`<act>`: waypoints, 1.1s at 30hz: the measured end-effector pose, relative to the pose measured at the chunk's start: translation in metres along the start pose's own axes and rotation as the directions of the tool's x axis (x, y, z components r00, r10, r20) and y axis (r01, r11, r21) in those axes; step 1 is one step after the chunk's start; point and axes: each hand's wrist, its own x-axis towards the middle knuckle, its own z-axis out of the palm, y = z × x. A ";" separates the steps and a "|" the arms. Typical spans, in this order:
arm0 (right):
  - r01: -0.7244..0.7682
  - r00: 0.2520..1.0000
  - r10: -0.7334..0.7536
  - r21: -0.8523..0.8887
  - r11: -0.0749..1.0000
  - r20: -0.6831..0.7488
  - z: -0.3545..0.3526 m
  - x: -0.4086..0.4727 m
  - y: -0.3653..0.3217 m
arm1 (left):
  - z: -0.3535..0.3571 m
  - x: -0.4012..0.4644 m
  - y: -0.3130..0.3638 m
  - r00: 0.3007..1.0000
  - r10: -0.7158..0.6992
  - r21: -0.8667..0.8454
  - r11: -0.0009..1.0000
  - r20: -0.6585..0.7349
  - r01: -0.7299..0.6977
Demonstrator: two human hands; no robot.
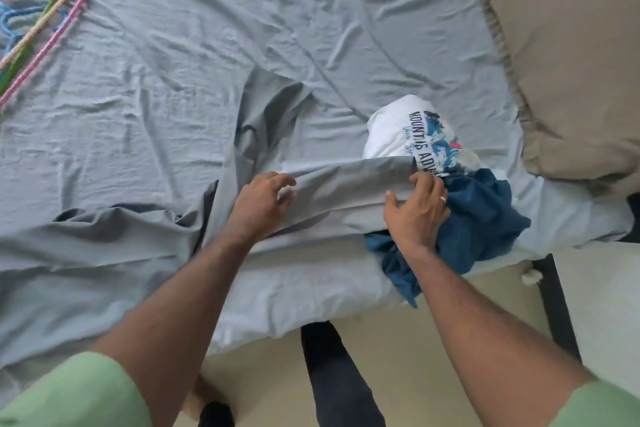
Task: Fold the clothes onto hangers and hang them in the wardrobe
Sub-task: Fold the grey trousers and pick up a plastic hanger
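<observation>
**Both hands on a grey garment at the edge of the bed**

A grey garment [343,191] lies spread across the near part of the bed [145,121], folded over so that a straight fold edge runs left to right between the two hands. Part of it trails away up and to the left, bunched into creases.

The left hand [258,206] sits at the left end of that fold. Its fingers are curled over the edge and its grip pinches the cloth there. The right hand [417,210] is at the right end of the same fold, fingers curled down onto the fabric with the thumb spread to the side; its grip holds the grey cloth at the corner. A ring shows on one finger of this hand.

Just beyond the right hand a white printed T-shirt [401,130] lies crumpled, its dark lettering and blue picture facing up, its near edge tucked under the grey fold. A dark blue garment [485,215] is heaped beside and under the right hand, hanging partly over the edge of the mattress.

At the far left corner of the bed several plastic hangers [59,14] lie in a loose stack: pink, cream, green and blue. A tan pillow [571,73] rests at the right side. The person's green sleeves show at the bottom corners.
</observation>
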 end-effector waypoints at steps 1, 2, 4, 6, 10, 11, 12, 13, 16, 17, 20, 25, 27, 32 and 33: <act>-0.027 1.000 0.027 0.029 0.999 -0.003 -0.004 0.004 0.010 | 0.007 0.018 0.018 1.000 0.002 0.021 1.000 0.024 -0.002; -0.038 0.999 0.038 0.052 0.998 -0.002 -0.007 0.006 0.017 | 0.013 0.034 0.033 0.998 -0.005 0.044 0.999 0.066 0.002; -0.049 0.999 0.049 0.107 0.993 0.003 -0.007 0.006 0.028 | 0.026 0.062 0.066 0.986 0.007 0.084 0.996 0.167 -0.021; -0.067 0.997 0.061 0.167 0.984 0.039 -0.004 0.006 0.033 | 0.039 0.081 0.094 0.965 0.041 0.119 0.990 0.259 -0.074; 0.024 0.998 -0.039 0.271 0.962 0.050 -0.001 0.016 0.034 | 0.063 0.108 0.132 0.951 0.021 0.109 0.992 0.307 -0.057; 0.060 0.996 -0.078 0.290 0.955 0.049 -0.002 0.021 0.035 | 0.065 0.114 0.137 0.959 0.005 0.088 0.996 0.282 -0.031; 0.082 0.993 -0.105 0.303 0.949 0.059 -0.003 0.027 0.038 | 0.066 0.121 0.140 0.967 0.001 0.079 0.997 0.254 -0.022; 0.089 0.990 -0.118 0.309 0.947 0.077 -0.005 0.033 0.040 | 0.065 0.126 0.143 0.972 0.004 0.083 0.996 0.235 -0.024; 0.119 0.990 -0.133 0.227 0.967 0.048 -0.012 0.044 0.043 | 0.062 0.133 0.142 0.976 0.032 0.034 0.999 0.217 -0.040; 0.140 0.989 -0.145 0.172 0.975 0.015 -0.014 0.047 0.041 | 0.062 0.133 0.138 0.980 0.044 -0.020 0.999 0.193 -0.041; 0.232 0.970 -0.227 0.059 0.971 -0.085 -0.016 0.056 0.020 | 0.050 0.124 0.121 0.999 0.019 -0.199 0.980 -0.028 -0.024; 0.487 0.873 -0.486 0.102 0.867 -0.035 0.012 0.082 -0.051 | -0.002 0.106 0.066 0.939 -0.179 -0.185 0.974 -0.293 0.128; 0.586 0.808 -0.589 0.095 0.805 0.011 0.032 0.095 -0.090 | -0.026 0.097 0.035 0.893 -0.263 -0.148 0.963 -0.365 0.224; 0.594 0.708 -0.612 0.173 0.786 0.351 0.074 0.116 -0.189 | -0.057 0.065 -0.027 0.782 -0.575 -0.268 0.813 -0.241 0.516; 0.560 0.707 -0.583 0.188 0.807 0.400 0.081 0.119 -0.205 | -0.058 0.058 -0.036 0.773 -0.604 -0.298 0.787 -0.195 0.540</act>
